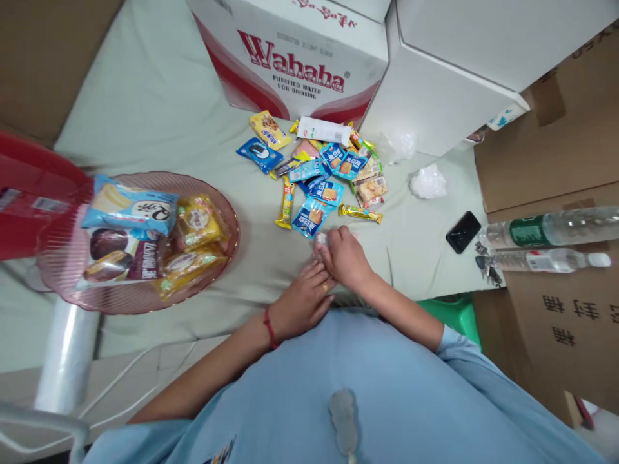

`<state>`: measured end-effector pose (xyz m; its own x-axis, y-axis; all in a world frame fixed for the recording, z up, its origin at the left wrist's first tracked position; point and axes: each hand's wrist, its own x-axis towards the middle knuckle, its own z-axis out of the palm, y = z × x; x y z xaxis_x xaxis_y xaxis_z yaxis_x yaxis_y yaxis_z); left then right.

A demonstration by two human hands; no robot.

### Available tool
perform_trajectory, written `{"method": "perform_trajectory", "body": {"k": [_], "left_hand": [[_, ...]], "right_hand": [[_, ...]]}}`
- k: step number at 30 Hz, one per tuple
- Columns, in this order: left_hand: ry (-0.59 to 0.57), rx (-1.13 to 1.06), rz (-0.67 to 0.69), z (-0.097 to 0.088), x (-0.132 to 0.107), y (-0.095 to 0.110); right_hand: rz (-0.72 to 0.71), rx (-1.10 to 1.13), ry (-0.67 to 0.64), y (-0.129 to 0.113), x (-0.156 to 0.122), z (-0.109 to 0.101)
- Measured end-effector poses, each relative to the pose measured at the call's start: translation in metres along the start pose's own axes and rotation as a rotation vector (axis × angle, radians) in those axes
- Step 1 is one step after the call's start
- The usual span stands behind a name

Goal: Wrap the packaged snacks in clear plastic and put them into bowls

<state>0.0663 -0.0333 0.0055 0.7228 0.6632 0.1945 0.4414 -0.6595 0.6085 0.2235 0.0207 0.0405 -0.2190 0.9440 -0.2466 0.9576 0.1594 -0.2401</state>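
My left hand (308, 298) lies on the pale green cloth (261, 264) with its fingers stretched out, close beside my right hand, a red string bracelet on its wrist. The fingers of my right hand (345, 256) are curled together at a small whitish-pink thing (320, 240), too small and partly hidden to name. Just beyond the hands is a loose pile of wrapped snacks: a blue biscuit packet (311, 216), a dark blue packet (260, 154), a yellow packet (269, 130), a white packet (324, 131) and thin yellow sticks (360, 213).
A pink ribbed bowl (233, 222) with several wrapped breads stands at left, near a red bag (43, 187). Behind the snacks is a Wahaha carton (294, 64). At right are crumpled plastic (429, 182), a black phone (463, 232), keys (488, 267) and two bottles (556, 225).
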Motion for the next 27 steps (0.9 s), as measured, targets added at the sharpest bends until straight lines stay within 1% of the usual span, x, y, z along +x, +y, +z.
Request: {"method": "perform_trajectory", "body": {"k": [2,4,6,8,11,14,16,18,19,21,23,25,26,27], "left_hand": [[0.029,-0.076,-0.026,-0.008,-0.018,-0.005],[0.075,-0.11,-0.084,-0.013,-0.033,-0.01],[0.131,-0.137,-0.161,-0.015,-0.044,-0.013],[0.179,-0.167,-0.243,-0.016,-0.048,-0.014],[0.242,-0.219,-0.328,-0.016,-0.047,-0.012],[0.33,-0.29,-0.375,-0.019,-0.043,-0.009],[0.4,-0.339,-0.434,-0.024,-0.04,-0.009],[0.462,-0.383,-0.502,-0.029,-0.034,-0.008],[0.48,-0.408,-0.525,-0.033,-0.029,-0.008],[0.471,-0.485,-0.539,-0.039,-0.018,-0.005],[0.377,-0.612,-0.528,-0.043,-0.006,0.001],[0.278,-0.725,-0.543,-0.044,0.005,0.008],[0.262,-0.762,-0.565,-0.044,0.009,0.012],[0.273,-0.783,-0.592,-0.044,0.011,0.015]], "right_hand": [[-0.067,-0.07,0.056,-0.006,-0.008,0.009],[-0.106,-0.144,0.098,-0.01,-0.014,0.017],[-0.105,-0.187,0.113,-0.012,-0.016,0.024],[-0.1,-0.202,0.12,-0.011,-0.014,0.028],[-0.12,-0.219,0.112,-0.006,-0.012,0.024],[-0.15,-0.168,0.127,0.007,-0.015,0.005],[-0.172,-0.024,0.177,0.02,-0.021,-0.015],[-0.193,0.202,0.201,0.034,-0.026,-0.036],[-0.205,0.326,0.18,0.04,-0.028,-0.046],[-0.224,0.556,0.069,0.047,-0.031,-0.058],[-0.247,0.735,-0.089,0.048,-0.031,-0.059],[-0.273,0.864,-0.221,0.043,-0.031,-0.051],[-0.276,0.921,-0.261,0.04,-0.03,-0.045],[-0.268,0.975,-0.276,0.036,-0.03,-0.039]]}}
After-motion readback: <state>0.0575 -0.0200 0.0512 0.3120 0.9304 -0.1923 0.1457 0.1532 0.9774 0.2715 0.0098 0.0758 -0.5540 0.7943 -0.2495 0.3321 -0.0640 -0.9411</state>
